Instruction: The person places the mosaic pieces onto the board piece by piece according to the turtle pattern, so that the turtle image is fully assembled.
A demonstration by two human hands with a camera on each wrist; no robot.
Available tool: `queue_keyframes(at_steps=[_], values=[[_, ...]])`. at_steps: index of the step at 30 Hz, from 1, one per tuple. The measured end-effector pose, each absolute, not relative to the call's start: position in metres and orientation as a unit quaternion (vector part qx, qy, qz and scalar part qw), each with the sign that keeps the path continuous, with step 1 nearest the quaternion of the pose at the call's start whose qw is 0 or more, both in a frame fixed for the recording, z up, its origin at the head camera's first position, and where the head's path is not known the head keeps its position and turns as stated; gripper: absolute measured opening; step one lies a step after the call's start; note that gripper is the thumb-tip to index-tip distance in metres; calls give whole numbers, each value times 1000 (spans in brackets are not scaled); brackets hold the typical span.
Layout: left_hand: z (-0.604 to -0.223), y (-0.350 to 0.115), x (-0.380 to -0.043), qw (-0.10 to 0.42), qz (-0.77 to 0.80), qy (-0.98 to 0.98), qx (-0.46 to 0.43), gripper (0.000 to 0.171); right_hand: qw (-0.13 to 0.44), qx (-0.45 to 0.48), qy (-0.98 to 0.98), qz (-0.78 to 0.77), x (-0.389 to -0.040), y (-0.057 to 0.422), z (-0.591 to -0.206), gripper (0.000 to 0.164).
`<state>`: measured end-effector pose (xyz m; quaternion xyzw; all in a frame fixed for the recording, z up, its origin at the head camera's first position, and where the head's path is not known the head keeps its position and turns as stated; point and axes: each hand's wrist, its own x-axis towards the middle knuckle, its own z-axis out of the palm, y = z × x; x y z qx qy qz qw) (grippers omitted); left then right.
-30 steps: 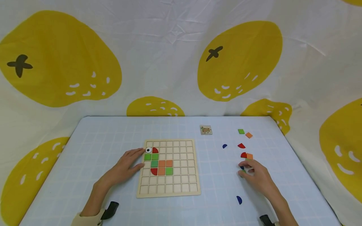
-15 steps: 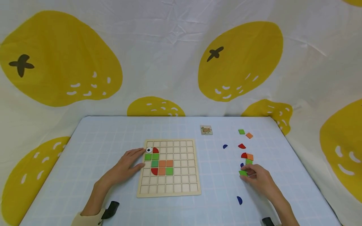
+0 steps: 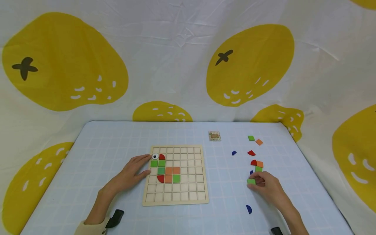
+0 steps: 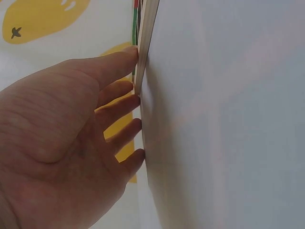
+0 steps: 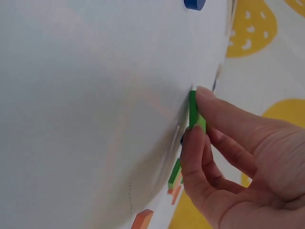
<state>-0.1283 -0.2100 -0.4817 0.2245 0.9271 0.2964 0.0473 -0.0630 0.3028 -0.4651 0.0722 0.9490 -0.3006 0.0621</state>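
A wooden grid board (image 3: 191, 189) lies on the table, with an eye tile (image 3: 155, 156) and red, green and orange tiles set in its left cells. At the board's left edge rests my left hand (image 3: 129, 173), fingers extended; its thumb and fingertips touch the side of the board (image 4: 147, 28) in the left wrist view. Between thumb and fingers my right hand (image 3: 268, 186) pinches a green square tile (image 3: 251, 181). The right wrist view shows this green tile (image 5: 193, 107) from its edge, close over the table.
Loose pieces lie around the right hand: an orange tile (image 3: 259, 164), a green tile (image 3: 258, 169), red quarter circles (image 3: 251, 153) and blue half circles (image 3: 249, 209). Behind the board lies a small picture card (image 3: 214, 136). A patterned cloth (image 3: 182, 65) hangs behind the table.
My right hand has shifted slightly down and now pinches the green tile, which has turned a little in the fingers. The left hand stays at the board's edge.
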Motion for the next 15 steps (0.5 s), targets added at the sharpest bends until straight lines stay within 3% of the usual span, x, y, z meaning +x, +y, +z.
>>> queue_keyframes(at_steps=[15], values=[[-481,-209,-127,49,294,929,219,61,13,7,936,-351,-78,279,-460,14]])
